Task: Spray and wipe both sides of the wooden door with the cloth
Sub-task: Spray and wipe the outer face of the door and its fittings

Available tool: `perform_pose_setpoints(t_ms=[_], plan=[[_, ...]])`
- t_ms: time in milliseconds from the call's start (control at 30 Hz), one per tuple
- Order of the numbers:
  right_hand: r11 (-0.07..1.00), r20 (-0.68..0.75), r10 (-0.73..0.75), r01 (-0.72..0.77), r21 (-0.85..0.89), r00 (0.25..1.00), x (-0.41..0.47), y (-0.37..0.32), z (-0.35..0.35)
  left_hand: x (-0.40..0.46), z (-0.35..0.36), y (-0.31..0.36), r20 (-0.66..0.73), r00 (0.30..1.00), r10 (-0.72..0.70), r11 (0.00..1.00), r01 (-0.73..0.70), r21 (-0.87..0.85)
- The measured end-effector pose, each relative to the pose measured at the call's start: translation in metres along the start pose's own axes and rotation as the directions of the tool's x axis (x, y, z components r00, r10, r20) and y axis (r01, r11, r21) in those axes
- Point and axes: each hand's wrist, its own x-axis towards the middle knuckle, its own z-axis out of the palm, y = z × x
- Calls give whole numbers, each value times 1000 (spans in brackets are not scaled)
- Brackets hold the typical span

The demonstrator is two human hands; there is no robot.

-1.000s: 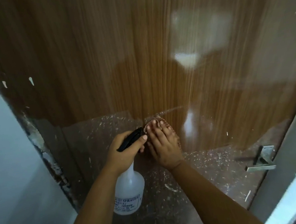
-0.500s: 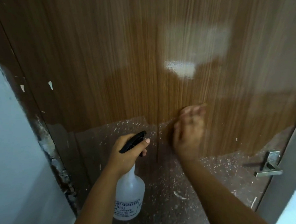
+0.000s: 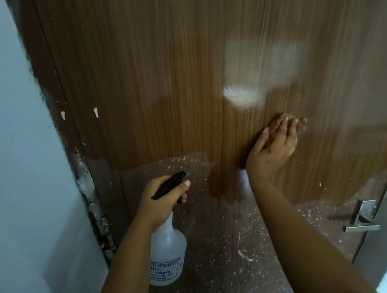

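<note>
The brown wooden door (image 3: 184, 68) fills the view, glossy with a light reflection on it. My left hand (image 3: 161, 199) grips the black trigger head of a translucent white spray bottle (image 3: 168, 257), nozzle pointing at the door's lower part. My right hand (image 3: 275, 146) presses a small brownish cloth (image 3: 273, 128) against the door, right of centre; the cloth shows only between thumb and fingers, the rest hidden under the palm.
The door's lower part (image 3: 226, 234) is dull and speckled with white paint flecks. A metal lever handle (image 3: 361, 221) sticks out at the lower right edge. A pale wall (image 3: 21, 177) and chipped door frame (image 3: 87, 185) stand at the left.
My right hand with the cloth has swept up and to the right across the door, away from the bottle. My left hand kept its grip on the sprayer.
</note>
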Motion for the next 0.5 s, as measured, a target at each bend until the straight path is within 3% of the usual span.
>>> perform_pose_setpoints(t_ms=[33,67,100,167,200,233,300,333,367,467,500], plan=[[996,66,-88,89,-10,994,-23,-3,0,-3,-1,-2,-6,1000,-6,1000,6,-3],[957,186,-284,290,-6,941,-51,0,-1,-4,-2,-2,-9,1000,-9,1000,9,-4],[852,339,-502,522,38,796,-80,8,-4,-5,-5,-2,-7,1000,-14,1000,14,-2],[565,553,-741,798,209,380,-123,37,-16,-7,-9,-2,-2,1000,-12,1000,12,7],[459,585,-778,844,278,231,-129,46,-17,-7,-13,-1,-12,1000,2,1000,-2,5],[387,589,-797,861,331,132,-124,47,-16,-8,-16,0,-28,1000,10,1000,-10,0],[331,585,-810,856,396,42,-88,25,-6,-9,-25,1,-74,997,2,999,-4,-31],[358,564,-822,837,414,73,-68,5,0,-11,-29,0,-92,996,-16,999,12,-51],[418,524,-834,816,400,170,-45,-14,5,-12,-32,-1,-100,995,-28,998,22,-62],[673,396,-725,703,233,563,16,-57,22,-16,-37,-5,-125,991,-49,998,44,-45],[748,363,-654,637,185,663,18,-65,25,-18,-39,-6,-135,990,-50,998,44,-46]])
